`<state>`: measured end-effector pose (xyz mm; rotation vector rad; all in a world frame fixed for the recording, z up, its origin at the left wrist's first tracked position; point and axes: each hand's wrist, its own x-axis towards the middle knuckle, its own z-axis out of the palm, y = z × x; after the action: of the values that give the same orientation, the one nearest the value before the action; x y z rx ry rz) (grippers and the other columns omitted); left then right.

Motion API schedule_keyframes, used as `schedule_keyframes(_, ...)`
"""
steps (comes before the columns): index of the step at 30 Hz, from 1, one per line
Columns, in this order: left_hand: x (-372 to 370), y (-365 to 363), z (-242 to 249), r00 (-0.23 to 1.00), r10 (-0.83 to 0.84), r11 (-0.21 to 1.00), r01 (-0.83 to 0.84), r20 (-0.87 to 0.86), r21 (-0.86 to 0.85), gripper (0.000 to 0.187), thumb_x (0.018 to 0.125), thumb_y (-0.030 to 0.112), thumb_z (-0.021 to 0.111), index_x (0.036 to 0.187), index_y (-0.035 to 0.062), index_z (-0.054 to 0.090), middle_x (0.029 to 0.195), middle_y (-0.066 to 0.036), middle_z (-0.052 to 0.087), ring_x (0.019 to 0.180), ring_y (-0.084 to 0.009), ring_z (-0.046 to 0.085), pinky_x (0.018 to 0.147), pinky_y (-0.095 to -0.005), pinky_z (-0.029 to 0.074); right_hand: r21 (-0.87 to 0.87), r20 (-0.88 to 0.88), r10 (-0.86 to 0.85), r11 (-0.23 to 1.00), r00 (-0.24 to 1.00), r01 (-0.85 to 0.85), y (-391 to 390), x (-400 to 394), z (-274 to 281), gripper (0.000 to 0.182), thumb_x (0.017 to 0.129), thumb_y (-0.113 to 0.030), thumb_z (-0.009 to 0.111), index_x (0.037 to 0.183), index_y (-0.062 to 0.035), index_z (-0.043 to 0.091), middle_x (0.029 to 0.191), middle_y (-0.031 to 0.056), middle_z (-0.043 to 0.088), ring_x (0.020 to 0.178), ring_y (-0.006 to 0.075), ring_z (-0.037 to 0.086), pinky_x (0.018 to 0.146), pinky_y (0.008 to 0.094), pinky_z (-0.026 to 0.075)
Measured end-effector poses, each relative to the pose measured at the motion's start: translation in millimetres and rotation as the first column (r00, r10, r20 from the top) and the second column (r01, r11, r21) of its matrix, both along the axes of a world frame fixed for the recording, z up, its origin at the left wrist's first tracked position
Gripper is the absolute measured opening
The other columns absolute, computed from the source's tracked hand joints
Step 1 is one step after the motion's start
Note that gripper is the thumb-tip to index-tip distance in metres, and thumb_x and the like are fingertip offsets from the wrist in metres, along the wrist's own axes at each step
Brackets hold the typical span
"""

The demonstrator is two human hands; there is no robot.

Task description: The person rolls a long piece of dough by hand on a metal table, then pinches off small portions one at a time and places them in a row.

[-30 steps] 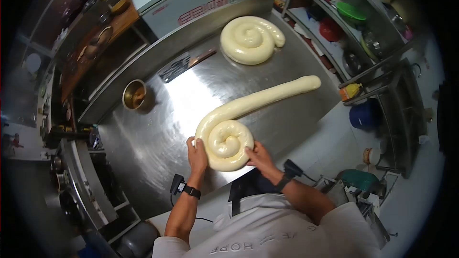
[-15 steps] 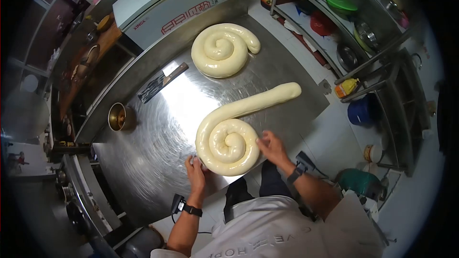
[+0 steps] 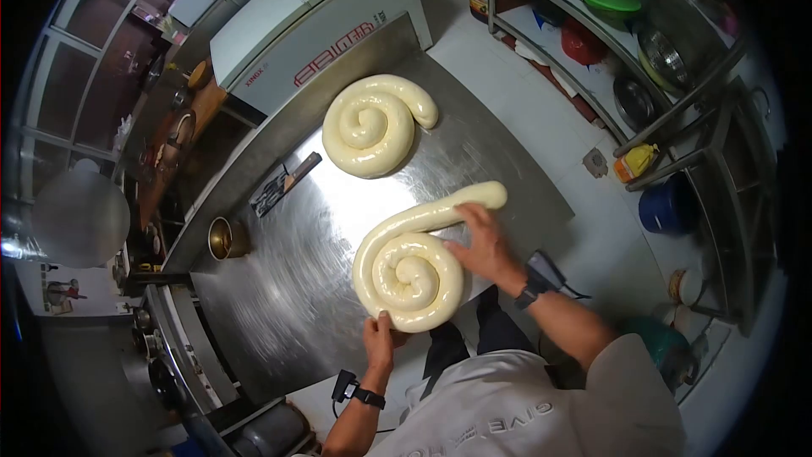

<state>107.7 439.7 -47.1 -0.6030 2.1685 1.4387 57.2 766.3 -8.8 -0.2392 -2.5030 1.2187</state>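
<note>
A glossy, pale dough rope [image 3: 392, 305] lies wound in a spiral at the table's near edge, its loose tail [image 3: 486, 195] stretching up and to the right. My left hand [image 3: 381, 345] grips the spiral's lower edge, thumb on top; its other fingers are partly hidden. Over the tail, fingers of my right hand [image 3: 489, 244] press onto the dough, while the thumb reaches the coil's right side. That hand is slightly blurred. Farther back sits a second dough spiral [image 3: 345, 144], fully coiled, with neither hand on it.
On the steel table [image 3: 279, 305] are a cleaver [image 3: 286, 184] with a wooden handle and a brass-coloured bowl [image 3: 227, 239]. A white chest freezer [image 3: 313, 42] stands behind. Metal shelves [image 3: 558, 25] with bowls and a blue bucket [image 3: 662, 207] are at the right.
My right hand has moved from the coil's side up onto the tail, which now reaches less far out. My left hand has shifted to the coil's lower edge. The camera view has shifted.
</note>
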Motion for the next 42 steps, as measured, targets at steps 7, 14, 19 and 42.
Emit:
schedule_keyframes(7, -42, 24, 25, 0.976, -0.008, 0.995, -0.014, -0.217, -0.101, 0.065, 0.096, 0.037, 0.071, 0.136, -0.0071, 0.046, 0.115, -0.019, 0.062, 0.103, -0.0241, 0.062, 0.090, -0.0381, 0.052, 0.347, 0.561, 0.283, 0.772, 0.778, -0.532, 82, -68, 20, 0.073, 0.070, -0.023, 0.087, 0.134, -0.0037, 0.059, 0.130, 0.0177, 0.061, 0.124, 0.0358, 0.057, 0.104, 0.0470, 0.048)
schedule_keyframes(14, -45, 8, -7, 0.963, -0.028, 1.000, 0.026, -0.267, -0.011, 0.064, 0.093, 0.032, 0.076, 0.136, -0.0069, 0.048, 0.121, -0.021, 0.062, 0.108, -0.0257, 0.063, 0.094, -0.0385, 0.052, 0.331, 0.563, 0.249, 0.805, 0.788, -0.492, 60, -67, -13, 0.062, 0.065, -0.028, 0.087, 0.116, -0.0019, 0.063, 0.113, 0.0202, 0.068, 0.104, 0.0376, 0.067, 0.089, 0.0446, 0.054)
schedule_keyframes(19, -53, 12, 10, 0.969, 0.091, 0.995, -0.078, -0.230, 0.065, 0.060, 0.094, 0.031, 0.075, 0.132, -0.0097, 0.052, 0.110, -0.019, 0.068, 0.095, -0.0216, 0.067, 0.083, -0.0328, 0.055, -0.337, 0.590, 0.283, 0.938, 0.756, -0.088, 19, 16, -34, 0.065, 0.077, -0.047, 0.079, 0.114, 0.0048, 0.065, 0.112, 0.0276, 0.069, 0.106, 0.0365, 0.069, 0.091, 0.0425, 0.053)
schedule_keyframes(42, -74, 21, 30, 0.993, -0.049, 0.610, -0.058, 0.110, 0.791, 0.063, 0.091, 0.029, 0.078, 0.139, -0.0045, 0.054, 0.128, -0.017, 0.067, 0.113, -0.0247, 0.068, 0.099, -0.0384, 0.056, -0.864, 0.369, 0.329, 0.467, 0.869, 0.190, -3, 30, -39, 0.071, 0.077, -0.006, 0.083, 0.139, -0.0015, 0.050, 0.128, 0.0140, 0.065, 0.116, 0.0261, 0.065, 0.103, 0.0393, 0.052)
